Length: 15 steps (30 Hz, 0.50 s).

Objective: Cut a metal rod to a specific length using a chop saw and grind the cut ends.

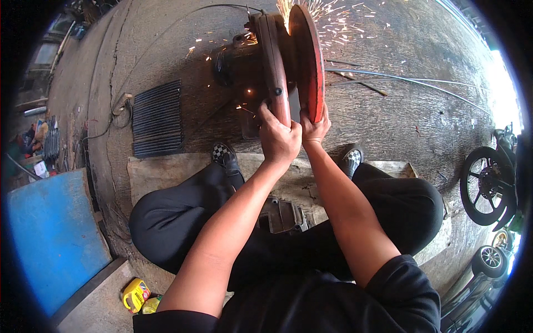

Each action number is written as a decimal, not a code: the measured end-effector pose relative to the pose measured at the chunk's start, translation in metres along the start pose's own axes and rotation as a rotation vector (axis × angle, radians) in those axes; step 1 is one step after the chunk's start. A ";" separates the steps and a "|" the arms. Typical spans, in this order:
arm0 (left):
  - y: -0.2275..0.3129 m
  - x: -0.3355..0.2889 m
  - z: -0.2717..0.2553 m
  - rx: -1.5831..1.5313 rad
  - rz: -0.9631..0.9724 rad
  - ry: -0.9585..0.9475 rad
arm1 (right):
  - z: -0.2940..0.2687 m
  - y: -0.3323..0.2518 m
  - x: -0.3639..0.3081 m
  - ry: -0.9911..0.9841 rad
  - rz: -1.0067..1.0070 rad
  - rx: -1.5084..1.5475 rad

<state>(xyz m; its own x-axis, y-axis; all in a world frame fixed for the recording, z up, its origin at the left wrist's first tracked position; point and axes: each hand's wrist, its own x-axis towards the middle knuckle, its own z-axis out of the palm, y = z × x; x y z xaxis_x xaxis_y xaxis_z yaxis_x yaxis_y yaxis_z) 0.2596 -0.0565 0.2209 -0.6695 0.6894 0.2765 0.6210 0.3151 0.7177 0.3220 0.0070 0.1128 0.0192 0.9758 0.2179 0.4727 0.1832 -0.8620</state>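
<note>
My left hand [280, 137] is closed around the lower end of a long reddish-brown handle [275, 69] on what looks like a cut-off saw. To its right, my right hand [316, 126] grips the bottom edge of a large red-rimmed disc-shaped part [313, 69], thumb on one side and fingers on the other. Whether this part is a guard or a workpiece I cannot tell. Bright sparks [327, 19] fly from the far end, between handle and disc. The dark machine body [233, 64] lies left of the handle, partly hidden. The contact point is not clearly visible.
A stack of dark rods [157, 119] lies left of the machine; long thin rods [411, 79] stretch right. Between my legs is a metal casting [283, 216]. A blue panel [55, 222], a yellow bottle [135, 294] and motorcycle wheels [483, 186] stand around the sides.
</note>
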 end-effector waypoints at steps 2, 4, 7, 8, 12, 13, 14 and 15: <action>0.001 0.000 0.000 -0.005 0.043 0.031 | 0.000 -0.001 0.000 0.008 0.000 0.003; 0.001 -0.001 0.000 -0.108 -0.114 -0.046 | 0.000 -0.002 0.000 0.020 -0.010 0.011; 0.002 -0.001 0.000 -0.114 -0.148 -0.057 | 0.001 -0.002 0.000 0.015 0.001 -0.011; 0.001 -0.001 -0.001 -0.113 -0.148 -0.058 | 0.001 -0.002 0.000 0.017 -0.004 0.005; 0.000 -0.001 0.001 -0.034 -0.003 -0.005 | 0.001 0.000 0.000 0.036 -0.038 0.024; -0.001 -0.001 0.001 -0.025 -0.001 -0.004 | 0.001 0.000 -0.001 0.028 -0.023 0.027; -0.001 -0.001 0.001 -0.024 -0.002 -0.005 | 0.002 0.000 -0.001 0.038 -0.022 0.029; -0.002 -0.001 0.001 -0.034 -0.012 -0.010 | 0.002 0.001 -0.001 0.048 -0.021 0.031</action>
<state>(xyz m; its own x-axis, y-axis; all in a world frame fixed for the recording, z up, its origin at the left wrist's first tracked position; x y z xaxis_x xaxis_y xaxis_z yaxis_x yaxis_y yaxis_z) 0.2596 -0.0570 0.2189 -0.6723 0.6925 0.2617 0.5987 0.3006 0.7424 0.3205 0.0064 0.1111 0.0526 0.9650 0.2568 0.4457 0.2075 -0.8708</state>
